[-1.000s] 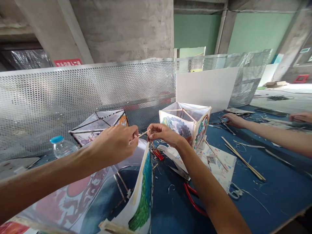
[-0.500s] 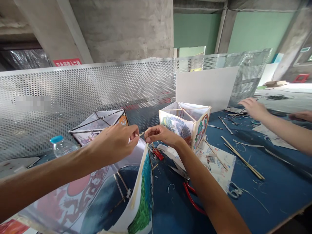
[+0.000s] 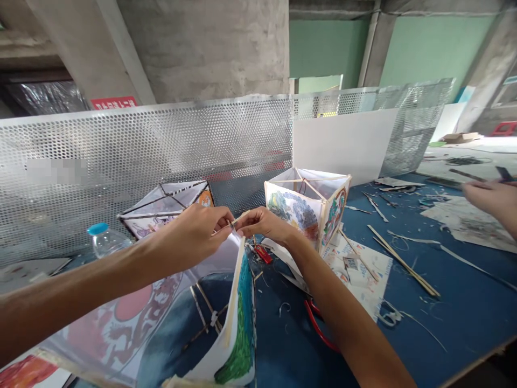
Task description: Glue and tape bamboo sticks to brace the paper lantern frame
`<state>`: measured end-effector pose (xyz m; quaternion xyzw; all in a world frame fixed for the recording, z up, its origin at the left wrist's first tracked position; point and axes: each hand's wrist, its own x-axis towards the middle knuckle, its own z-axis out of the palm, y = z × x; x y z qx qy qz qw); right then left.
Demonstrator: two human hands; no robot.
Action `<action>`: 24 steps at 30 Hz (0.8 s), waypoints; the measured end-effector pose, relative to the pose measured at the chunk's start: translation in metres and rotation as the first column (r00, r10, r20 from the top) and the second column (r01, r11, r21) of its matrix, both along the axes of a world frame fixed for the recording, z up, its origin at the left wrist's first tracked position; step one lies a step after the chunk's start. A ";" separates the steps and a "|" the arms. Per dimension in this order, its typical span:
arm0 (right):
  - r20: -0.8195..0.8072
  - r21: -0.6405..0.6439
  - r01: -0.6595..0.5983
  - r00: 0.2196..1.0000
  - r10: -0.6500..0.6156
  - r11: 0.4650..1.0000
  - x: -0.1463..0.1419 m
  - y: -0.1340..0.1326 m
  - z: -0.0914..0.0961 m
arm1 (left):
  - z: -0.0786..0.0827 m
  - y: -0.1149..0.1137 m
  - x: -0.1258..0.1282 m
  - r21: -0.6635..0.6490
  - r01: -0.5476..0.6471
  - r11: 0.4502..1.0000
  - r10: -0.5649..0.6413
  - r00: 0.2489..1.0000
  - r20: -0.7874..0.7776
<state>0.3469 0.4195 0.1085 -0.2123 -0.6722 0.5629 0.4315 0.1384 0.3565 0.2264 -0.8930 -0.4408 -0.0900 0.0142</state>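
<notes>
My left hand (image 3: pixel 193 234) and my right hand (image 3: pixel 260 224) meet above the top corner of a painted paper lantern (image 3: pixel 169 318) that lies close in front of me. Both pinch a thin bamboo stick (image 3: pixel 239 217) at that corner, fingers closed. The lantern has a stick frame and panels painted red, blue and green. Behind my right hand stands a second, cube-shaped painted lantern (image 3: pixel 309 207). Another lantern (image 3: pixel 167 207) with dark sticks sits behind my left hand.
A blue table (image 3: pixel 444 318) carries bamboo sticks (image 3: pixel 404 263), paper scraps, printed sheets (image 3: pixel 359 269) and red-handled pliers (image 3: pixel 319 323). A water bottle (image 3: pixel 104 241) stands at the left. A perforated metal screen (image 3: pixel 161 151) runs behind. Another person's hand (image 3: pixel 490 196) works at the far right.
My two hands have drawn closer together on the stick. The other person's arm has pulled back from the table's middle to the far right.
</notes>
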 end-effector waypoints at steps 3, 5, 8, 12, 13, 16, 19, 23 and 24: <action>0.033 0.014 -0.028 0.999 0.027 1.000 0.000 -0.001 0.001 | -0.002 0.002 -0.002 0.018 0.046 0.999 -0.047 0.999 0.005; 0.038 0.018 -0.023 0.999 0.022 1.000 0.000 -0.001 0.002 | -0.002 0.002 -0.002 0.027 0.062 0.998 -0.063 0.998 0.001; 0.044 0.017 -0.021 0.999 0.021 1.000 0.001 -0.003 0.004 | 0.000 0.000 0.000 0.040 0.054 0.998 -0.053 0.998 -0.017; 0.046 0.006 -0.032 0.998 0.032 0.999 0.000 -0.004 0.006 | 0.006 -0.002 0.006 0.049 0.004 0.999 -0.001 0.998 -0.057; 0.043 0.003 -0.032 0.999 0.032 0.999 0.000 -0.005 0.006 | 0.007 -0.003 0.007 0.044 -0.007 0.999 0.010 0.998 -0.065; 0.036 -0.006 -0.037 0.999 0.037 0.999 -0.001 -0.005 0.007 | 0.011 -0.005 0.011 0.029 -0.041 0.999 0.043 0.996 -0.074; 0.025 -0.009 -0.050 0.998 0.050 0.999 -0.003 -0.006 0.007 | 0.012 -0.006 0.012 0.024 -0.075 0.997 0.076 0.994 -0.077; -0.002 -0.007 -0.063 0.998 0.063 0.998 -0.003 -0.006 0.007 | 0.013 -0.006 0.013 0.017 -0.108 0.994 0.109 0.990 -0.090; -0.010 -0.005 -0.062 0.998 0.062 0.998 -0.003 -0.005 0.006 | 0.013 -0.005 0.013 0.017 -0.114 0.993 0.115 0.989 -0.094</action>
